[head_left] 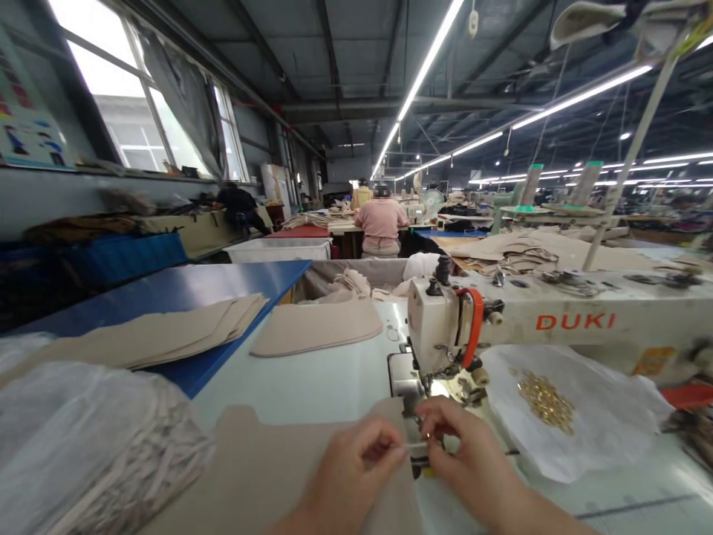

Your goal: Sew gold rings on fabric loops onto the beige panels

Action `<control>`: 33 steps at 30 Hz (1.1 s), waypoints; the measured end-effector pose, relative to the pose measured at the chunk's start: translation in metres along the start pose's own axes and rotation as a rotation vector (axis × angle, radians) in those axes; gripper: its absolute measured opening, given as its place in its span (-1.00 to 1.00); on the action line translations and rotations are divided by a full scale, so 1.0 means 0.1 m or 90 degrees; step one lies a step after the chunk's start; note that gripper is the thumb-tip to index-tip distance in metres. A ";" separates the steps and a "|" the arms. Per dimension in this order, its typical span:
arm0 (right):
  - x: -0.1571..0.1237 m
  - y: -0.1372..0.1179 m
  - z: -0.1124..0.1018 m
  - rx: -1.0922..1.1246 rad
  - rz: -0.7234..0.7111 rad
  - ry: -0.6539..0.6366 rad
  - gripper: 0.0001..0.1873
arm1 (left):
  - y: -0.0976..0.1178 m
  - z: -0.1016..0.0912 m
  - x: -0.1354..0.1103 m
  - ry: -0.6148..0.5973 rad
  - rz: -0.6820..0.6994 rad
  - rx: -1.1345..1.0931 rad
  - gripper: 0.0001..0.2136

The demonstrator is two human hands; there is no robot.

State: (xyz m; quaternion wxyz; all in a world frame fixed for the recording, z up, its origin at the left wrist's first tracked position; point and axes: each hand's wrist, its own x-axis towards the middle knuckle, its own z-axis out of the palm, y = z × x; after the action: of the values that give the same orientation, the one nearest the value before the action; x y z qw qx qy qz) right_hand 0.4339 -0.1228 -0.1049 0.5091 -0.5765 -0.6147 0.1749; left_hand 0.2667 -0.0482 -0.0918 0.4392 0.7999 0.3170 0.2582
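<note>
My left hand [362, 461] is closed in a pinch on one end of a thin pale strip [415, 446]. The strip runs across to my right hand [468, 449], whose fingers are pinched together round a small gold-coloured metal piece [428, 436]; its shape is too small to make out. Beneath my left hand lies a beige fabric panel [267, 453], its right part reaching towards the sewing machine's needle area. The white sewing machine [445, 327], marked DUKI, stands just beyond my fingers. Right of it, a heap of gold metal fittings [546, 401] rests on a white plastic sheet [601, 423].
More beige panels [317, 327] lie behind on the table, and a stack [183, 331] sits on a blue surface [223, 279] at left. A plastic-wrapped bundle [94, 446] fills the near left. A person in a pink top [382, 223] sits further ahead.
</note>
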 end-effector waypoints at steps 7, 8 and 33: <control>0.09 0.04 0.15 0.119 0.057 -0.005 -0.67 | -0.02 0.00 0.02 0.058 -0.018 0.029 -0.90; 0.09 0.04 0.15 0.135 0.059 0.000 -0.68 | -0.02 0.00 0.03 0.062 -0.023 0.030 -0.90; 0.04 -0.02 0.14 0.080 -0.071 0.066 -0.83 | 0.04 0.03 0.00 0.023 -0.084 -0.064 -0.86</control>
State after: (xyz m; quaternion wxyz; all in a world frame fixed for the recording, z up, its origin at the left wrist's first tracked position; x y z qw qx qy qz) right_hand 0.4223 -0.1148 -0.1073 0.5841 -0.5165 -0.6068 0.1544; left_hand 0.2698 -0.0512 -0.0899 0.4892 0.7496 0.3633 0.2585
